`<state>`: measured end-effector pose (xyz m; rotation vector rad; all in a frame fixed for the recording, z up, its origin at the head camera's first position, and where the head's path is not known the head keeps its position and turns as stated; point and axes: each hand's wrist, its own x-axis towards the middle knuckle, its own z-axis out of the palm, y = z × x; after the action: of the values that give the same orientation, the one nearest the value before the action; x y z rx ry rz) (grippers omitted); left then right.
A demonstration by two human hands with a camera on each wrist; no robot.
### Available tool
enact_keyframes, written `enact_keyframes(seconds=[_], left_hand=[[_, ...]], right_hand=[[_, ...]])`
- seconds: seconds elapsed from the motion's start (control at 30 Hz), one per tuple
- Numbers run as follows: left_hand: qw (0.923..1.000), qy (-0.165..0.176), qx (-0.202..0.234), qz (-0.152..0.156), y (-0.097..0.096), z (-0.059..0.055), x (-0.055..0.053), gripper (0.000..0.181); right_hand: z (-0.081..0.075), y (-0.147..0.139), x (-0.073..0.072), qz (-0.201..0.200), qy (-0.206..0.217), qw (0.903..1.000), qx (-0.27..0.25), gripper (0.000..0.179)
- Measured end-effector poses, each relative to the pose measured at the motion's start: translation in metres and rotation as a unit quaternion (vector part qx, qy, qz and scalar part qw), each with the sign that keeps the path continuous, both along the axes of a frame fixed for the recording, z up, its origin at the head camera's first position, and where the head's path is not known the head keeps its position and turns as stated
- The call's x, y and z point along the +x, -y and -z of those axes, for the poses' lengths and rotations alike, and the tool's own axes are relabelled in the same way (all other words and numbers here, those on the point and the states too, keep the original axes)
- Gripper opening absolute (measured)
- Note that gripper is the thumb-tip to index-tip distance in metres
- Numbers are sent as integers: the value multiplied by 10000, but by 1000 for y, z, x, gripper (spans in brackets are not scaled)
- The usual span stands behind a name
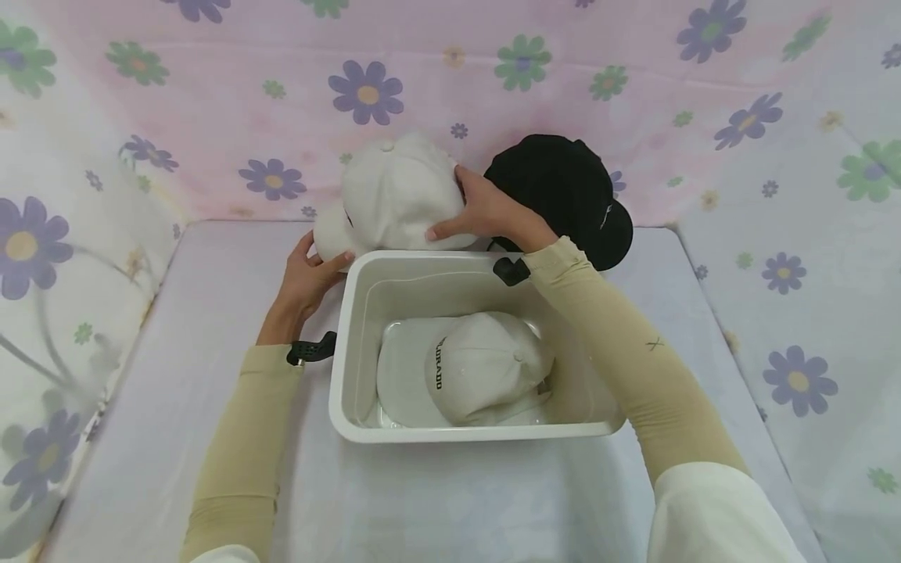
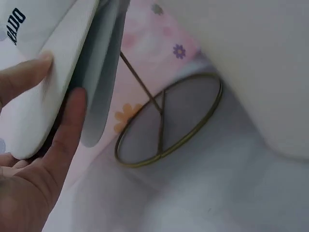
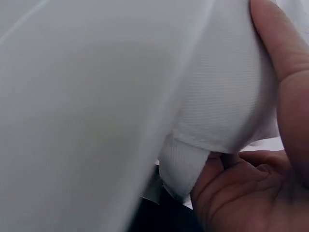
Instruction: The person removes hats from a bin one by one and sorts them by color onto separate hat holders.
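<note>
Behind the bin, a white baseball cap (image 1: 401, 191) is held between both hands, its brim toward the left. My left hand (image 1: 303, 281) pinches the brim (image 2: 53, 92) between thumb and fingers; part of the dark lettering on its crown shows in the left wrist view. On the other side, my right hand (image 1: 489, 209) grips the cap's back edge, the thumb on the outside and the fingers mostly hidden. Inside the off-white plastic bin (image 1: 342, 344) lies another white cap (image 1: 486, 367) with dark lettering, its brim pointing left.
A black cap (image 1: 563, 188) sits behind the bin, just right of my right hand. A brass ring-based stand (image 2: 160, 155) and a grey-green brim (image 2: 96, 130) show beside the held brim. Flowered cloth walls (image 1: 436, 86) enclose the white-covered table (image 1: 197, 313).
</note>
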<state>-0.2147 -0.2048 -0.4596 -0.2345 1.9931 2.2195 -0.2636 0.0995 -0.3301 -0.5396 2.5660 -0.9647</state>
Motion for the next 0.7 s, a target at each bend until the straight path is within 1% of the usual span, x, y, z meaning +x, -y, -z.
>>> enact_keyframes(seconds=[0.1, 0.2, 0.33, 0.4, 0.5, 0.7], left_hand=[[10000, 24, -35, 71, -4, 1, 1, 91], [9996, -34, -264, 51, -5, 2, 1, 94], [9982, -22, -589, 63, -3, 1, 2, 97], [9974, -19, -710, 79, -3, 0, 2, 99], [9966, -38, -816, 112, -3, 0, 2, 101], [9972, 40, -745, 43, -4, 4, 3, 97]], right_hand=[[2, -1, -1, -26, -100, 9999, 86, 117], [4, 1, -2, -137, -197, 9995, 196, 124], [5, 4, -1, -294, -362, 9980, 422, 132], [5, 6, -1, -348, -484, 9968, 534, 132], [6, 7, -1, -379, -652, 9959, 509, 129], [9, 6, 0, -333, -693, 9960, 445, 128]])
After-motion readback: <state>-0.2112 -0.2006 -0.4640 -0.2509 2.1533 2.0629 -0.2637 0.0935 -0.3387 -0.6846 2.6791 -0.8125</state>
